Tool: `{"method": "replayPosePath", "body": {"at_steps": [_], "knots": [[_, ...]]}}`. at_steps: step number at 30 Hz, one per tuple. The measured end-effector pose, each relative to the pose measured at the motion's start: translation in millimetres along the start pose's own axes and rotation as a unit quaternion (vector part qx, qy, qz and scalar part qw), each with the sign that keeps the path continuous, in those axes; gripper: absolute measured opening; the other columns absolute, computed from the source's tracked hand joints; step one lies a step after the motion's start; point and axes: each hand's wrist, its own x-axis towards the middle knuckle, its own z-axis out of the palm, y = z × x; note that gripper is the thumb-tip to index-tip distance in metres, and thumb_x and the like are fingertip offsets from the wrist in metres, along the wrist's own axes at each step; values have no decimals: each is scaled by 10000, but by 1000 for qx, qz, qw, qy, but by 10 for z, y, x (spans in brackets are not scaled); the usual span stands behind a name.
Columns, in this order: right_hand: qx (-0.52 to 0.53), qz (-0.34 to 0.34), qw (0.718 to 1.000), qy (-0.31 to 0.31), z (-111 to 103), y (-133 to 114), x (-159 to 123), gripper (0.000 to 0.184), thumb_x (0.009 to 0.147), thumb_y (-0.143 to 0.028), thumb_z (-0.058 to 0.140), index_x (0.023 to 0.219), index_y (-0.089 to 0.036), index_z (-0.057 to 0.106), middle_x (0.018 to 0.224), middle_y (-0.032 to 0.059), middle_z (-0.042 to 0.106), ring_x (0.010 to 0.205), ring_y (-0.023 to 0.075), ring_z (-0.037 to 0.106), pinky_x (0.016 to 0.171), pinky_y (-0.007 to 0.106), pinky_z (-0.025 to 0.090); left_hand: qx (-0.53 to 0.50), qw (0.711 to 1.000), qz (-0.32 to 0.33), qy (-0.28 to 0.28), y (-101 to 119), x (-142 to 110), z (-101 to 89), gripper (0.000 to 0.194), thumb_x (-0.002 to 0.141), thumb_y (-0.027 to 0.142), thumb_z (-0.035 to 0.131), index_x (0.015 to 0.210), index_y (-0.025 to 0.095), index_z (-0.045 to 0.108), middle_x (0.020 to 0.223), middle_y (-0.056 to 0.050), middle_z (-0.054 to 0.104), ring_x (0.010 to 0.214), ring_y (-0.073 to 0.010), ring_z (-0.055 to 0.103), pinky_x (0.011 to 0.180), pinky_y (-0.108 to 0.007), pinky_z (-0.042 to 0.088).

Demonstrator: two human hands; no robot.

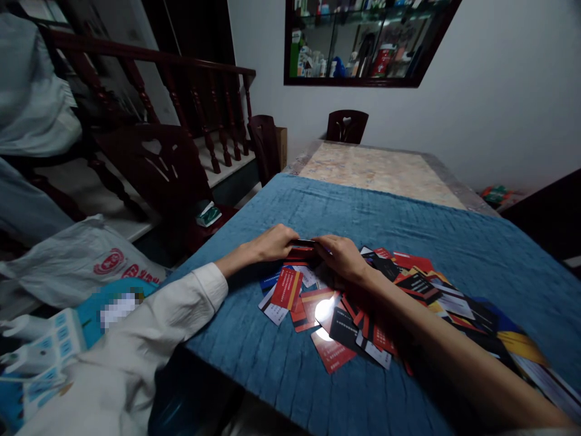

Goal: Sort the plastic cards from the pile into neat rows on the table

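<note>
My left hand (278,242) and my right hand (341,255) come close together over the blue cloth, fingers closed at either end of a thin dark card (305,243) seen nearly edge-on. Whether it is one card or a small stack I cannot tell. Below and around my hands lie many loose plastic cards, overlapping and face up or face down. Among them are a red card (287,289) with an orange stripe, a black card (344,327) and a red card (332,352) near the front. More cards (417,284) spread to the right, partly behind my right forearm.
The blue cloth (318,200) covers the near part of a marble-patterned table (381,166). Dark wooden chairs (157,157) stand on the left and at the far end. At lower left are a white plastic bag (82,257) and a power strip (52,345).
</note>
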Motion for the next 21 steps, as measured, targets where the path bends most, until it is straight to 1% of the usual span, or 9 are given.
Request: {"method": "replayPosePath", "body": {"at_steps": [2, 5, 10, 13, 18, 21], "knots": [[10, 5, 1000, 15, 2, 35, -9, 279, 964, -203, 445, 1090, -204, 693, 1015, 95, 759, 887, 212, 708, 742, 287, 498, -6, 1000, 1, 3, 15, 49, -1, 261, 786, 44, 497, 844, 118, 740, 840, -76, 746, 743, -158, 634, 664, -224, 420], [20, 14, 999, 30, -4, 87, -19, 282, 944, -193, 449, 1088, -202, 691, 975, 96, 760, 837, 215, 707, 717, 294, 500, -18, 1000, 0, 6, 29, 127, 0, 295, 743, 19, 481, 834, 117, 744, 794, -59, 742, 701, -144, 618, 642, -213, 408], [47, 24, 997, 59, -90, 161, -11, 299, 875, -153, 468, 1076, -187, 687, 960, 99, 755, 827, 220, 697, 730, 305, 510, -40, 999, -1, 20, 36, 271, -23, 314, 700, 29, 467, 818, 114, 745, 703, -31, 707, 630, -127, 575, 594, -210, 373], [70, 30, 994, 82, -160, 213, 5, 319, 844, -143, 475, 1085, -179, 681, 932, 92, 752, 803, 218, 688, 729, 308, 509, -47, 999, 3, 27, 42, 368, -57, 326, 691, 44, 464, 842, 104, 748, 693, -23, 691, 632, -126, 569, 597, -211, 372], [104, 39, 987, 120, -251, 321, 39, 296, 850, -180, 493, 1084, -187, 674, 877, 73, 743, 754, 202, 676, 702, 296, 503, -74, 996, 2, 40, 42, 526, -118, 343, 677, 74, 464, 864, 104, 750, 701, -18, 683, 661, -133, 565, 616, -217, 390], [127, 47, 981, 142, -288, 393, 72, 291, 838, -183, 507, 1083, -195, 665, 868, 64, 739, 738, 195, 676, 685, 289, 508, -104, 994, 0, 40, 29, 613, -141, 317, 673, 96, 467, 836, 108, 739, 679, -5, 664, 663, -135, 563, 627, -217, 400]]}}
